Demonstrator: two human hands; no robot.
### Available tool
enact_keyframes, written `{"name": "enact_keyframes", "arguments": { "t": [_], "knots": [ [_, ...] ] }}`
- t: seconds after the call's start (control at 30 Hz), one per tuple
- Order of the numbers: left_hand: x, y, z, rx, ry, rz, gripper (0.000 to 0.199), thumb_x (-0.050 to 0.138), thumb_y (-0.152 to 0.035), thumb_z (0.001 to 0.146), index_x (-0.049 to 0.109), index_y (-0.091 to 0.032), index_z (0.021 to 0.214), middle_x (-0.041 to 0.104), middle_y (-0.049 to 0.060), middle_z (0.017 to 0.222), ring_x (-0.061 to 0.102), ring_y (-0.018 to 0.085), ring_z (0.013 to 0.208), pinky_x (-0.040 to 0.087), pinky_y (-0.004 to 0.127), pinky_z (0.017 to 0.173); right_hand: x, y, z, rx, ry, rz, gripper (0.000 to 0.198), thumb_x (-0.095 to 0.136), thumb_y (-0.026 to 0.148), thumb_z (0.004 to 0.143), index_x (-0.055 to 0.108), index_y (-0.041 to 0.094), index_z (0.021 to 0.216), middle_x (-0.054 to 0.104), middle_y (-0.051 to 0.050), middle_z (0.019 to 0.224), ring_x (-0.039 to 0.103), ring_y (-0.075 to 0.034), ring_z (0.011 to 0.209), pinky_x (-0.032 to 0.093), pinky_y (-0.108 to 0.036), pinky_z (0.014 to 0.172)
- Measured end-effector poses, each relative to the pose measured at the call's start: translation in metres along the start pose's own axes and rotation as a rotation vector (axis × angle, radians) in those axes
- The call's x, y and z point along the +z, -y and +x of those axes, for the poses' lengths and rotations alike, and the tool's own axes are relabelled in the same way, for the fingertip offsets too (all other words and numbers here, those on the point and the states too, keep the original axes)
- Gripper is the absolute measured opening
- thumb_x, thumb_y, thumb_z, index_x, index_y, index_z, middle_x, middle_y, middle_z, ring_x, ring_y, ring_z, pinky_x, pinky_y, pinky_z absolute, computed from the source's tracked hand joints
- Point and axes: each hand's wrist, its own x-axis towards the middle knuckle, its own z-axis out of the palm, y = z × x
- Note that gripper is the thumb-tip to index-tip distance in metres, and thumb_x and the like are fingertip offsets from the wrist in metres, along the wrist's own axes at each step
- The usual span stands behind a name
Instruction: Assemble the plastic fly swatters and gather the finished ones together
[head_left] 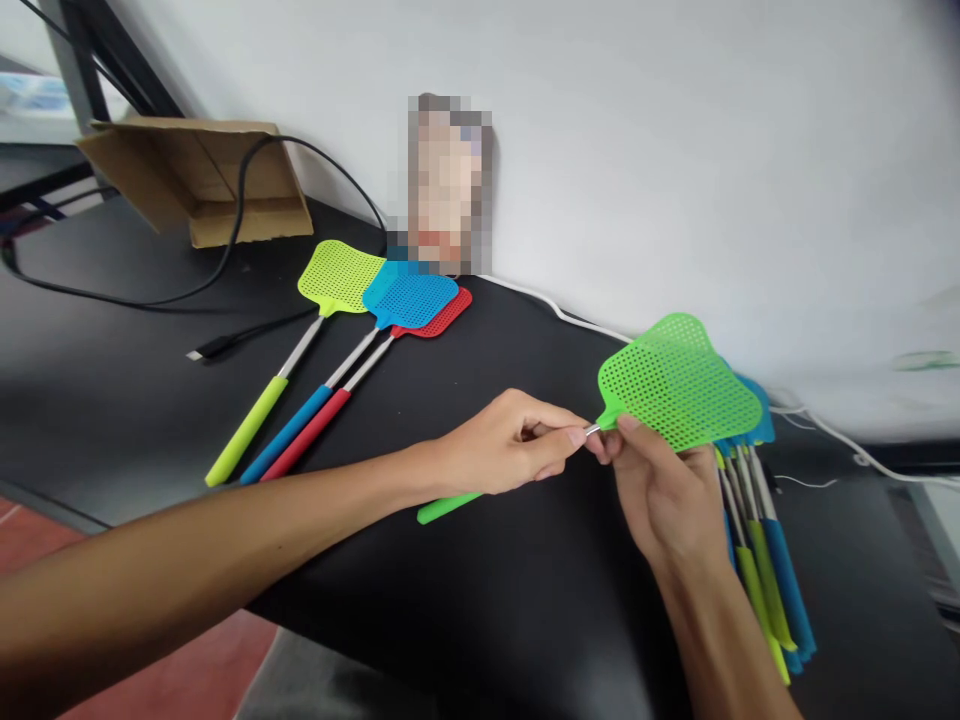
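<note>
Both hands are on a green fly swatter (675, 385) with a perforated head and a metal shaft. My left hand (514, 440) is closed around its shaft, and the green grip's end pokes out below the wrist. My right hand (664, 480) pinches the neck just under the head, thumb on top. Left of them lie a yellow-green fly swatter (341, 275), a blue fly swatter (409, 297) and a red fly swatter (450, 312), heads overlapping. Beyond my right wrist is a pile of blue and yellow-green fly swatters (772, 560), partly hidden by that hand.
An open cardboard box (247, 210) sits at the back left of the black table (525, 580). A black cable (240, 200) loops in front of it. A blurred-out upright object (446, 185) leans on the white wall (675, 150), near a white cable (551, 305).
</note>
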Motion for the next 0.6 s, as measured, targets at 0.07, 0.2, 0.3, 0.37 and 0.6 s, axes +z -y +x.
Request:
{"name": "enact_keyframes", "arguments": {
  "t": [0.07, 0.2, 0.3, 0.37, 0.6],
  "knots": [
    [0.001, 0.002, 0.000, 0.006, -0.008, 0.001, 0.042, 0.049, -0.045, 0.103, 0.073, -0.011, 0.110, 0.046, -0.004, 0.058, 0.036, 0.007, 0.048, 0.029, 0.020, 0.044, 0.003, 0.000, -0.002, -0.005, -0.018, -0.014, 0.020, 0.077, 0.020, 0.084, 0.066, 0.021, 0.066, 0.056, 0.001, 0.063, 0.054, -0.016, 0.065, 0.047, -0.035, 0.069],
    [0.004, 0.001, -0.001, 0.017, 0.005, 0.080, 0.039, 0.047, -0.043, 0.103, 0.069, -0.012, 0.093, 0.040, -0.004, 0.060, 0.033, 0.008, 0.052, 0.026, 0.023, 0.047, 0.012, 0.001, -0.008, 0.013, -0.127, -0.032, 0.030, 0.074, 0.014, 0.082, 0.056, 0.020, 0.058, 0.048, 0.004, 0.056, 0.045, -0.012, 0.056, 0.040, -0.031, 0.059],
    [0.006, -0.002, -0.003, 0.050, 0.001, 0.212, 0.039, 0.046, -0.036, 0.102, 0.053, -0.016, 0.069, 0.036, -0.004, 0.061, 0.032, 0.008, 0.054, 0.023, 0.024, 0.049, 0.017, 0.000, -0.012, 0.056, -0.205, -0.062, 0.036, 0.071, 0.011, 0.080, 0.049, 0.020, 0.053, 0.041, 0.005, 0.052, 0.039, -0.010, 0.051, 0.033, -0.030, 0.051],
    [0.007, -0.004, -0.004, 0.080, -0.012, 0.294, 0.041, 0.047, -0.031, 0.101, 0.040, -0.018, 0.063, 0.034, -0.004, 0.061, 0.030, 0.009, 0.055, 0.022, 0.026, 0.051, 0.019, -0.001, -0.014, 0.080, -0.238, -0.072, 0.038, 0.071, 0.011, 0.079, 0.047, 0.020, 0.052, 0.037, 0.006, 0.051, 0.037, -0.010, 0.049, 0.030, -0.030, 0.049],
    [0.010, -0.004, -0.006, 0.103, -0.044, 0.430, 0.041, 0.044, -0.026, 0.101, 0.028, -0.020, 0.064, 0.027, -0.005, 0.060, 0.024, 0.009, 0.056, 0.022, 0.028, 0.053, 0.022, -0.005, -0.018, 0.080, -0.338, -0.109, 0.040, 0.069, 0.009, 0.077, 0.041, 0.021, 0.052, 0.035, 0.007, 0.051, 0.033, -0.008, 0.047, 0.026, -0.028, 0.046]
  ]
}}
